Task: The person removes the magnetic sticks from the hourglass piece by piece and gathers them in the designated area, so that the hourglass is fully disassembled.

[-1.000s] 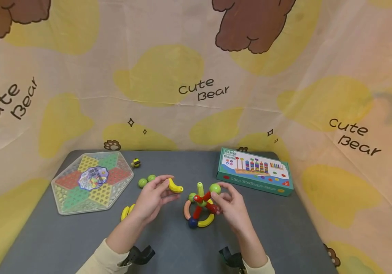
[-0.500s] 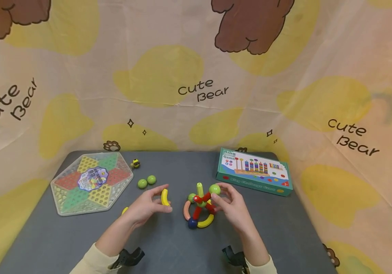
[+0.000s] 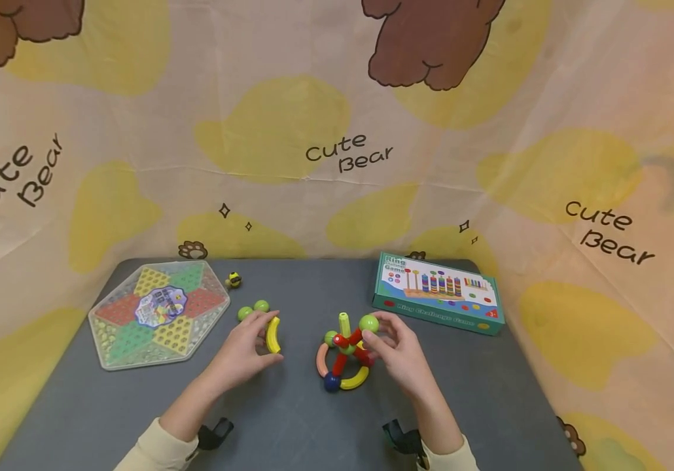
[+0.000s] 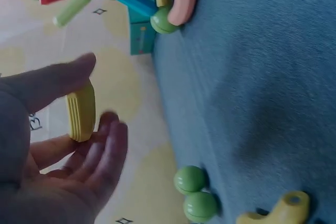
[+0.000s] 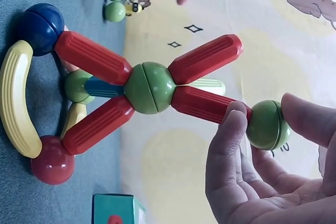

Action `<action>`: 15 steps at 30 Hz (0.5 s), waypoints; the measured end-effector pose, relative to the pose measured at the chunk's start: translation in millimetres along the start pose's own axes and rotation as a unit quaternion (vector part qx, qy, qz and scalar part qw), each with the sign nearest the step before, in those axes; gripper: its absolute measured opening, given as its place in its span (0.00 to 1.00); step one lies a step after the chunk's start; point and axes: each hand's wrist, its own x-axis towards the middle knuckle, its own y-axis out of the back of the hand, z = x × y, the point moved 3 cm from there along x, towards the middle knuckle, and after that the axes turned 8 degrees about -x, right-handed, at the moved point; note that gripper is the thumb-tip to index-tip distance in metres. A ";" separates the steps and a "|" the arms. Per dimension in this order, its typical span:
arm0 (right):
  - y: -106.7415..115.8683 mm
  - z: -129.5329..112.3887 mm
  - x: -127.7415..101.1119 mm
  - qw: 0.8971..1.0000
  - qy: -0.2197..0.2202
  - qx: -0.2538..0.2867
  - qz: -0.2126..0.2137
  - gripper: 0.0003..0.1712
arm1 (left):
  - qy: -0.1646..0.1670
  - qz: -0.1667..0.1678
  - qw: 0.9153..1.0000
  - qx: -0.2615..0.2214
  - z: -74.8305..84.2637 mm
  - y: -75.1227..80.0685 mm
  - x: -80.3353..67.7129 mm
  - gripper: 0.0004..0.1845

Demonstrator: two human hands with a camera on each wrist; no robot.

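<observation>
Left hand point(image 3: 241, 350) with its yellow curved piece point(image 3: 273, 334) (upright now) — farther left, beside the green balls point(image 3: 252, 309).

The curved yellow piece point(image 3: 208, 362) is almost wholly hidden behind the left wrist; the box point(image 5: 114, 209) is cut by the frame edge.

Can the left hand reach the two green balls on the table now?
Probably yes. The left hand is close to the two green balls with only bare table between. But its fingers already hold a yellow curved piece, so picking one up could be awkward.
</observation>
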 end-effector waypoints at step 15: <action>1.7 -1.3 0.2 1.000 0.004 -0.018 -0.005 0.26 | -0.004 -0.056 0.992 0.112 -53.8 26.3 -15.3 0.43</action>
